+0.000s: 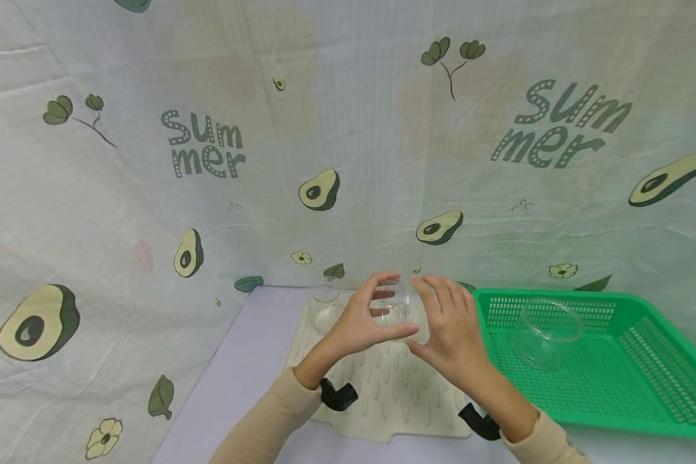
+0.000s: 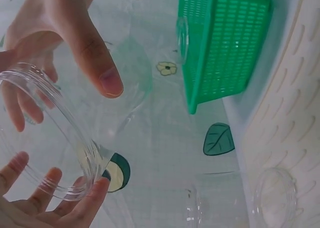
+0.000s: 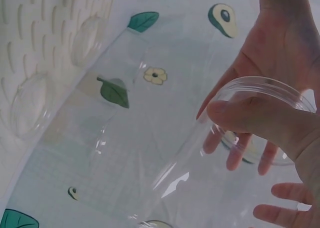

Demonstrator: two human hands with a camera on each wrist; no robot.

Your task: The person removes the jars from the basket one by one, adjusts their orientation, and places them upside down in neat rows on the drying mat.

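Note:
Between my two hands is a clear, wide-mouthed container (image 1: 397, 312), held on its side above the beige mat. It has a ridged round rim, and its see-through body tapers in the left wrist view. My left hand (image 1: 367, 316) grips it on the left, thumb along the near side and fingers on the far side. From the right, my right hand (image 1: 454, 325) holds it with curved fingers and the thumb below. Another clear container (image 1: 327, 316) stands on the mat behind my left hand. In the right wrist view two round clear bases show on the mat.
A ribbed beige mat (image 1: 391, 393) lies on the white table (image 1: 232, 393). At the right stands a green plastic basket (image 1: 620, 361) with a clear wide-rimmed container (image 1: 548, 336) inside. A white cloth (image 1: 377, 129) printed with avocados hangs behind.

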